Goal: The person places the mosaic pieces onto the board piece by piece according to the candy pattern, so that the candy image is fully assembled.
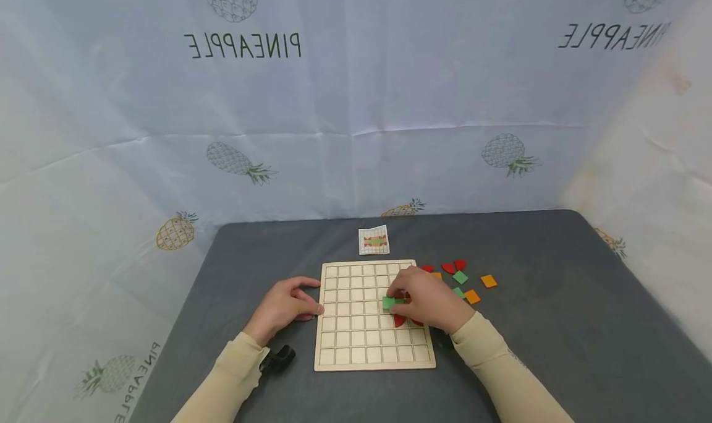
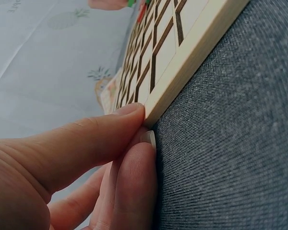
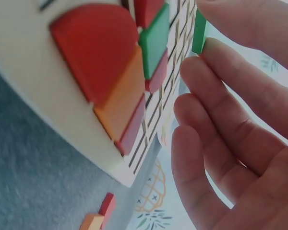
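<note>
A pale wooden grid board (image 1: 356, 342) lies flat on the dark table. My left hand (image 1: 285, 305) is at its left edge; up close, the thumb (image 2: 86, 139) and a fingertip pinch that edge. Above the grid, my right hand (image 1: 428, 296) pinches a green square tile (image 3: 199, 32) between thumb and index finger, tilted on edge. Beneath that hand, a red rounded tile (image 3: 98, 45), an orange tile (image 3: 125, 96) and another green tile (image 3: 156, 43) sit on the board, with more red pieces beside them. The hand partly hides these in the head view.
Behind the board lies a small pattern card (image 1: 374, 240). Loose red tiles (image 1: 459, 265), green tiles (image 1: 460, 277) and orange tiles (image 1: 489, 281) are scattered to the right. A black strap-like object (image 1: 278, 359) is at my left wrist. Pineapple-print cloth (image 1: 356, 101) hangs behind the table.
</note>
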The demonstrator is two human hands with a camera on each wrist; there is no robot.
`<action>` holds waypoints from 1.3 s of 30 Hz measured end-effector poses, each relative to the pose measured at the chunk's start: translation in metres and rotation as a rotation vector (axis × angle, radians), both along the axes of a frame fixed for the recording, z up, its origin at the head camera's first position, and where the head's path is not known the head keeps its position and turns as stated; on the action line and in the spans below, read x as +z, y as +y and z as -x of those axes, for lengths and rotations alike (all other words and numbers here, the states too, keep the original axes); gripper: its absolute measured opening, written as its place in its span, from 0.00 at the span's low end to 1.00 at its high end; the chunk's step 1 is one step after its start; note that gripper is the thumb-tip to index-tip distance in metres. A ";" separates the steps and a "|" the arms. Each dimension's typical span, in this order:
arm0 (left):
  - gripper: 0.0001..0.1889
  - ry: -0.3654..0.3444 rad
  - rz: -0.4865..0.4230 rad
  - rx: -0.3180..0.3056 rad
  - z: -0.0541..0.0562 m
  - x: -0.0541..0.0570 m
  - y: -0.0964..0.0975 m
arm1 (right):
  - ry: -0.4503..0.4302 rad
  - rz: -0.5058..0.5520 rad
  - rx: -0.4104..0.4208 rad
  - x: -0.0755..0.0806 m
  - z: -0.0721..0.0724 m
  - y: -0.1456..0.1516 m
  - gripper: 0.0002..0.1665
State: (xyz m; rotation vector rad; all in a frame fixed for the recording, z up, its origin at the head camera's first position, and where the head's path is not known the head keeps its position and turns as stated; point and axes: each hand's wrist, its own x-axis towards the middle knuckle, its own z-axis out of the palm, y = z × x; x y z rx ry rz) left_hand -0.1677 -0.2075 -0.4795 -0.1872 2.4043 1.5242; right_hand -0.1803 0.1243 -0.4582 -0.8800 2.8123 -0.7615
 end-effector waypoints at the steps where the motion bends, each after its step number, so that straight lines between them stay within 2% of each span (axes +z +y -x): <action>1: 0.33 -0.002 -0.001 0.000 0.000 0.000 0.000 | 0.005 -0.002 0.009 -0.001 0.000 -0.001 0.07; 10: 0.33 -0.001 0.001 0.003 0.000 0.001 0.002 | 0.068 -0.051 0.032 -0.007 0.000 -0.006 0.09; 29: 0.33 0.009 -0.002 -0.006 0.001 0.002 0.002 | 0.109 -0.072 0.031 -0.004 -0.005 -0.009 0.07; 35: 0.32 0.022 -0.025 -0.019 0.001 0.002 0.000 | 0.075 -0.042 -0.018 -0.002 0.002 0.000 0.05; 39: 0.32 0.025 -0.025 -0.023 -0.001 0.001 0.000 | 0.032 -0.030 -0.094 0.002 0.009 0.018 0.06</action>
